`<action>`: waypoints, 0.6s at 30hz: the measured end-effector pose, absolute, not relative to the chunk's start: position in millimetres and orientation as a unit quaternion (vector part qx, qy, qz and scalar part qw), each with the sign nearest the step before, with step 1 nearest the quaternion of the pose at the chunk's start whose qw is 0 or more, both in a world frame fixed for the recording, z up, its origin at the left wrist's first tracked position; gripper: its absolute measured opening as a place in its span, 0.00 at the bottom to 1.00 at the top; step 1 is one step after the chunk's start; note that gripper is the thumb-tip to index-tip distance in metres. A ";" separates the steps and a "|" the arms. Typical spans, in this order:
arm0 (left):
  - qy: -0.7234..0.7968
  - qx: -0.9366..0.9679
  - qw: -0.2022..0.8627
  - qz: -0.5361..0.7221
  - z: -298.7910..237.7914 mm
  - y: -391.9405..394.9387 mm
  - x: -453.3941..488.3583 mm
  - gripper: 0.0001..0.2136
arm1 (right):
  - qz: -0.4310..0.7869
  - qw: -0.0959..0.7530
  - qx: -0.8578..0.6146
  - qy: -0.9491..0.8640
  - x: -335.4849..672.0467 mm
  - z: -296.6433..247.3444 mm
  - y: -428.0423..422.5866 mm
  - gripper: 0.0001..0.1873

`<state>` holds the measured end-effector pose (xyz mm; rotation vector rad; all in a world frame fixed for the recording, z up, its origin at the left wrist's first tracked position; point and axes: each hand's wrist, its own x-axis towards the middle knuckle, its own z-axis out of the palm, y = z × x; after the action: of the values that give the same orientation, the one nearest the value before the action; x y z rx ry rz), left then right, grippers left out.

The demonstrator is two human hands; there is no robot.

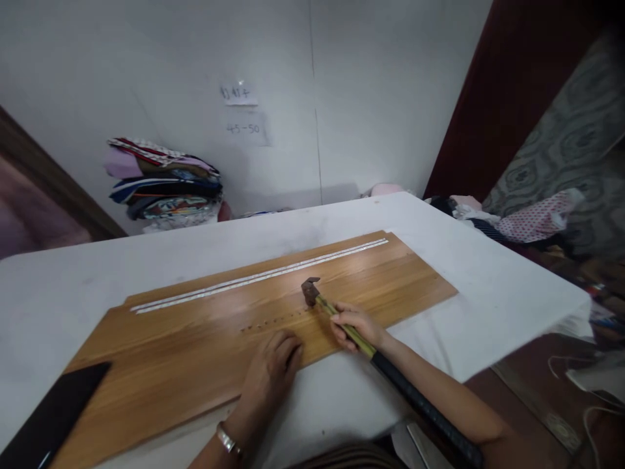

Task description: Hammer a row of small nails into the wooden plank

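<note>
My right hand (359,326) grips a claw hammer (354,335) partway up its yellow and black handle. The hammer's brown, rusty-looking head is over the wooden board (195,358), at the right end of a row of small dark nails (273,320). Whether the head touches a nail cannot be made out. My left hand (276,358), with a silver bracelet on the wrist, rests on the board's near part, just below the row. Its fingers are loosely bent and partly turned from view, with no object showing in them. Two silvery strips (258,277) run lengthwise along the board's far side.
The board lies on a white table (488,312). A flat black object (63,404) covers its near left corner. Folded cloths (168,179) are stacked behind the table at left. More fabric (532,218) lies beyond the right edge. Handwritten paper notes (241,98) are on the wall.
</note>
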<state>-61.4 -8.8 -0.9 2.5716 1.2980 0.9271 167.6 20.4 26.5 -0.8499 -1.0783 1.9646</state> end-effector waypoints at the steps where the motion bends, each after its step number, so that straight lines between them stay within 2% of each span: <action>1: 0.432 0.848 0.062 0.301 -0.4 -9.7 -60.9 0.09 | 0.762 0.363 -0.334 -0.419 167.6 26.6 20.2 0.20; 18: 0.460 0.844 0.097 0.258 5.0 -16.4 -52.7 0.07 | 0.755 0.360 -0.344 -0.427 176.0 31.5 13.6 0.17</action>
<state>-52.7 -16.4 5.0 2.4998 1.3606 0.7630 176.0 13.6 31.5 -0.8858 -1.1008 1.9464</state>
